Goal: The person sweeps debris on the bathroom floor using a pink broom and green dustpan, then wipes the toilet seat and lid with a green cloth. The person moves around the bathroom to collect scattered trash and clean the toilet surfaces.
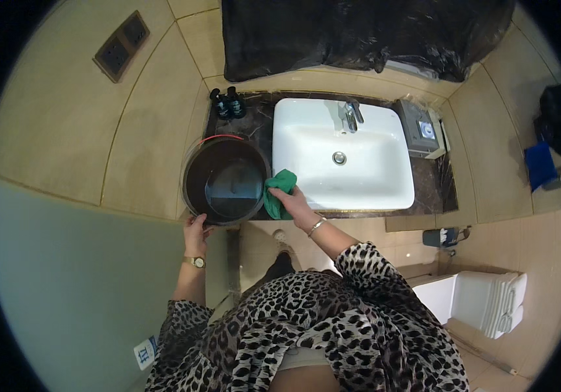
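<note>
A dark round bucket (193, 183) with water in it and a red grip on its handle stands on the dark stone counter, left of the white washbasin (305, 147). My left hand (197, 231) grips the bucket's near left rim. In my right hand (290, 203) is a bunched green cloth (280, 191), held between the bucket's right side and the basin's left edge. A chrome faucet (351, 117) stands at the back of the basin, above a round metal drain (339, 158).
Two dark pump bottles (229, 104) stand at the counter's back left corner. A grey box (415, 127) sits right of the basin. Black plastic sheeting (310, 39) hangs behind. Folded white towels (506, 304) are at lower right, and a blue item (539, 165) is at far right.
</note>
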### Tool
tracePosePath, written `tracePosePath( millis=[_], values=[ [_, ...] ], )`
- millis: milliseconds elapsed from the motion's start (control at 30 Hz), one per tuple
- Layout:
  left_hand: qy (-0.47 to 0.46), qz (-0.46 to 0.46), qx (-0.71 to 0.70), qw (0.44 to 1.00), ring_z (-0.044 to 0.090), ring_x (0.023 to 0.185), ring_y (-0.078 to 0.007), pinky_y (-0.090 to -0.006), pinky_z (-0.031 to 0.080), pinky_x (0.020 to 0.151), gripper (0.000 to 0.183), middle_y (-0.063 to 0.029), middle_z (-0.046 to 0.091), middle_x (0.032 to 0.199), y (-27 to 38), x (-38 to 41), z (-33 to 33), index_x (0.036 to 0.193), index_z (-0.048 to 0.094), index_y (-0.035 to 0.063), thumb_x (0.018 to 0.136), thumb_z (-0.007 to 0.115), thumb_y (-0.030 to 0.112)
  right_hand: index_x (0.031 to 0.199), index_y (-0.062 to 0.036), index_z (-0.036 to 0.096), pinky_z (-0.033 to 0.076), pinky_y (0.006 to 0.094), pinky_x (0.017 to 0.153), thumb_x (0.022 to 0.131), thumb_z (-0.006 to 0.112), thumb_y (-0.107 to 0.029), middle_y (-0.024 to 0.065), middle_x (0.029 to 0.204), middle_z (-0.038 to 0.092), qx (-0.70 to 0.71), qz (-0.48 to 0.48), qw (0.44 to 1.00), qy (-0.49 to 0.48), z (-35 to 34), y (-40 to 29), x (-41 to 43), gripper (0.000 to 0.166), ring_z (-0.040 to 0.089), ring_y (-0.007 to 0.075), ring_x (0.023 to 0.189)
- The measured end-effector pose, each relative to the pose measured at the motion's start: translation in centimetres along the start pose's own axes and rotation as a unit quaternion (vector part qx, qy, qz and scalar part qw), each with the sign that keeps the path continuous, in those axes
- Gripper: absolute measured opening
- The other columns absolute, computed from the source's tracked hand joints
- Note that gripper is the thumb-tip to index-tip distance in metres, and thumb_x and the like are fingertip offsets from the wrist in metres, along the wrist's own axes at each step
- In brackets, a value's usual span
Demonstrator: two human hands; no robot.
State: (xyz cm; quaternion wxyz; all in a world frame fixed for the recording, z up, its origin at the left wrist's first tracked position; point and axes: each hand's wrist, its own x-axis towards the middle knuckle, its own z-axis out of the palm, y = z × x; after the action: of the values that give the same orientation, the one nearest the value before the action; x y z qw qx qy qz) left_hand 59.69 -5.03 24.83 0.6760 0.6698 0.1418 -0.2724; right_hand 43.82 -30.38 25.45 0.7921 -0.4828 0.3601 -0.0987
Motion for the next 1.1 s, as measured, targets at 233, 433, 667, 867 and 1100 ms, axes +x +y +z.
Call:
tracePosePath(
  millis=[233,433,667,867,1100],
  values=[
    [0.053,-0.006,0.001,0.999,0.063,0.095,-0.0291,-0.0387,0.055,0.080,0.034,-0.0146,0.063,0.114,-1.4,5.9,0.1,0.113,0.055,-0.0022,0.080,0.064,-0.006,0.122,0.0017,0.046,0.050,0.0465,0.088,0.071,0.078,-0.031,0.0265,0.107,0.064,-0.359,-0.042,0.928,0.093,3.5,0.2,5.8,0.069,0.062,0.0420,0.101],
    [0.005,0.057,-0.001,0.998,0.063,0.095,-0.0221,-0.0338,0.051,0.083,0.037,-0.0096,0.065,0.108,1.8,2.0,2.0,0.111,0.057,-0.0018,0.076,0.056,-0.014,0.108,0.0026,0.059,0.051,0.0439,0.080,0.073,0.069,-0.017,0.0238,0.093,0.067,-0.333,-0.027,0.941,0.051,2.8,-1.6,6.1,0.041,0.066,0.0381,0.092],
    [-0.005,0.110,0.004,0.994,0.062,0.085,-0.0164,-0.0282,0.050,0.078,0.037,-0.0063,0.065,0.099,8.5,-3.9,5.6,0.106,0.058,0.0001,0.073,0.056,-0.015,0.102,0.0022,0.063,0.052,0.0419,0.076,0.076,0.068,-0.017,0.0187,0.089,0.068,-0.254,0.014,0.966,-0.034,0.1,-6.7,3.1,0.032,0.067,0.0304,0.084],
    [-0.048,0.134,0.023,0.990,0.062,0.085,-0.0168,-0.0292,0.051,0.077,0.035,-0.0060,0.065,0.100,11.7,-6.4,9.8,0.107,0.058,0.0019,0.075,0.056,-0.012,0.094,0.0020,0.064,0.051,0.0364,0.071,0.077,0.067,-0.016,0.0130,0.079,0.066,-0.176,-0.059,0.982,-0.023,-3.3,-11.7,-0.4,0.024,0.063,0.0213,0.073],
    [-0.119,0.089,0.107,0.983,0.060,0.105,-0.0301,-0.0415,0.050,0.090,0.044,-0.0143,0.062,0.116,11.7,-7.2,17.3,0.120,0.056,0.0028,0.077,0.061,-0.004,0.097,0.0019,0.059,0.051,0.0420,0.074,0.076,0.069,-0.018,0.0210,0.081,0.065,-0.219,-0.114,0.964,0.100,-9.4,-12.0,-1.9,0.031,0.065,0.0336,0.078]
  ],
)
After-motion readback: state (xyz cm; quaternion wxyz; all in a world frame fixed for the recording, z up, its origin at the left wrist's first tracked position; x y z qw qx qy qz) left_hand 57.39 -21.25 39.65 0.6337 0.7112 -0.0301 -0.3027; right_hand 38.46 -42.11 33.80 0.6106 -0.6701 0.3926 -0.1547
